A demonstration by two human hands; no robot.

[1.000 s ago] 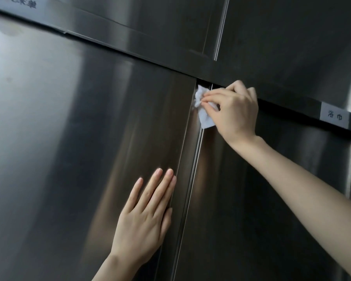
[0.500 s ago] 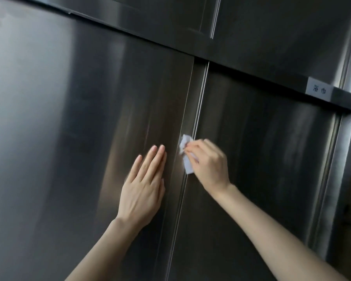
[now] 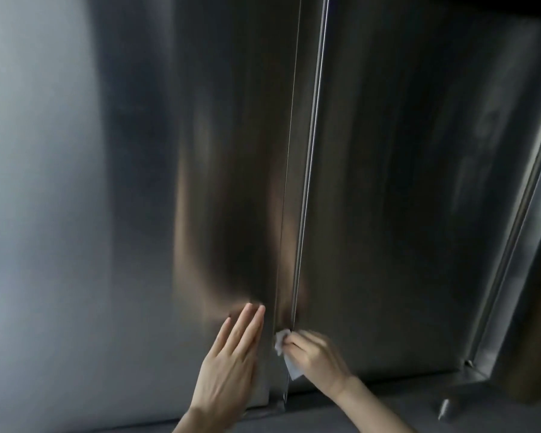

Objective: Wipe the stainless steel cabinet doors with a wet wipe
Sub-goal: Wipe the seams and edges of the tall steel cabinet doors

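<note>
Left hand: flat, fingers straight and close together, palm against the left cabinet door. It sits low on the door, just beside its right edge, fingertips pointing up.

Right hand: fingers curled, pinching the wet wipe. The wipe is white and crumpled. Its upper part is bunched at the fingertips and a loose corner hangs below the hand.

Wipe location: pressed at the vertical seam between the two doors, near the bottom end of the seam, against the left edge of the right cabinet door. The two hands are near each other but apart, one on each side of the seam.

Both doors are brushed stainless, with blurred reflections of the arms on the metal around the seam. There's a bright glare on the far left of the left door. A frame rail runs along the right door's right side. A short metal cabinet foot stands on the dark floor below the right door's lower right corner.
</note>
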